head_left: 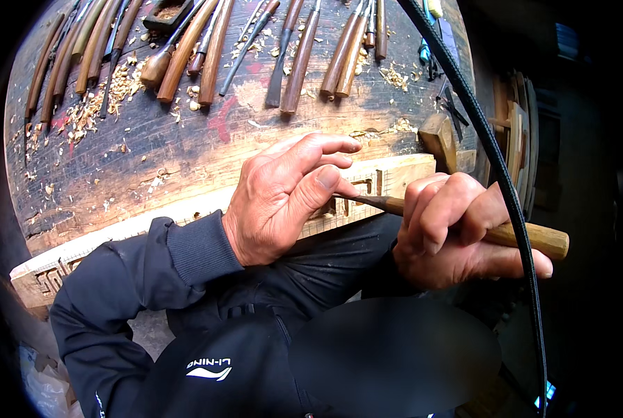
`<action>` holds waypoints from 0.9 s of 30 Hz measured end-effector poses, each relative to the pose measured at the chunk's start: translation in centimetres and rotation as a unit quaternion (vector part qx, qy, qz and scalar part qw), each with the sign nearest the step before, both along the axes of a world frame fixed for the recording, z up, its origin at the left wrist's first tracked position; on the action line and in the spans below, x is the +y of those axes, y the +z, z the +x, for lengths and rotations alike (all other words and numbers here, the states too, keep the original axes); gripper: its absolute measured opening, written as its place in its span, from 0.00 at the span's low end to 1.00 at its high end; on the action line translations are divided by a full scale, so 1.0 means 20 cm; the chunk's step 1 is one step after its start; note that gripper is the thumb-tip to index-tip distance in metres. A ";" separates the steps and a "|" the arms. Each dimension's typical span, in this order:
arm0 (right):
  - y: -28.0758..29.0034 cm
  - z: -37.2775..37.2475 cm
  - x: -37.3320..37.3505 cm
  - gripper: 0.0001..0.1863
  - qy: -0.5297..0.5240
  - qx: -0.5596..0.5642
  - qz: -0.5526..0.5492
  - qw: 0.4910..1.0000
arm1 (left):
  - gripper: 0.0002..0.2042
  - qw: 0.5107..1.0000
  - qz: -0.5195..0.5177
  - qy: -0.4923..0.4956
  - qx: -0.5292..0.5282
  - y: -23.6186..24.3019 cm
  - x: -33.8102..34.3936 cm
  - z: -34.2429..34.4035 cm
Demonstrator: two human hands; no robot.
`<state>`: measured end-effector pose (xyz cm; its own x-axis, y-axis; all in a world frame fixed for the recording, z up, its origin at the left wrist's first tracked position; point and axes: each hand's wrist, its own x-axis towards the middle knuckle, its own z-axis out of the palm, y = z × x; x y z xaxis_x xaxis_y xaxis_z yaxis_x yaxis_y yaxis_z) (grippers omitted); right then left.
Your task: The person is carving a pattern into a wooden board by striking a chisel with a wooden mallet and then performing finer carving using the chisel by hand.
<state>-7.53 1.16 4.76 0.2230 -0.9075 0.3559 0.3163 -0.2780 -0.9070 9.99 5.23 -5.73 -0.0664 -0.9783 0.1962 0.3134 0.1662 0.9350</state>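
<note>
My right hand (451, 226) is closed around the wooden handle of a carving chisel (527, 240), whose slim dark blade points left. Its tip meets a long pale board (405, 174) beside a carved, angular meander recess. My left hand (280, 188) rests on the board, thumb and one fingertip closed against the blade near its tip, with the index finger curving above. Pencilled grid lines cover the board, and another carved pattern shows at its left end. The tip's exact contact is partly hidden by my left fingers.
The worn bench (207, 153) holds a row of wooden-handled chisels and gouges (301, 63) along its far side, among wood shavings (116, 90). A wooden block (438, 139) stands by the board's right end. A black cord (489, 132) hangs across the right side.
</note>
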 end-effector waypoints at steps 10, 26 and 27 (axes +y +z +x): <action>-0.02 0.08 0.06 0.47 -0.020 0.055 -0.017 0.998 | 0.20 0.999 0.053 -0.009 -0.001 0.03 0.01 0.02; 0.02 0.00 -0.04 0.45 -0.024 -0.018 -0.102 0.994 | 0.32 0.995 0.018 -0.097 -0.012 0.04 0.00 0.06; 0.04 -0.03 -0.04 0.46 0.011 0.004 -0.080 0.997 | 0.32 0.995 0.016 -0.100 -0.015 0.05 -0.01 0.06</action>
<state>-8.09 0.44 5.66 0.2448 -0.8347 0.4932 0.3169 -0.4119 -0.8544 11.19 5.03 -4.82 -0.2651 -0.9509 0.1597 0.3084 0.0733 0.9484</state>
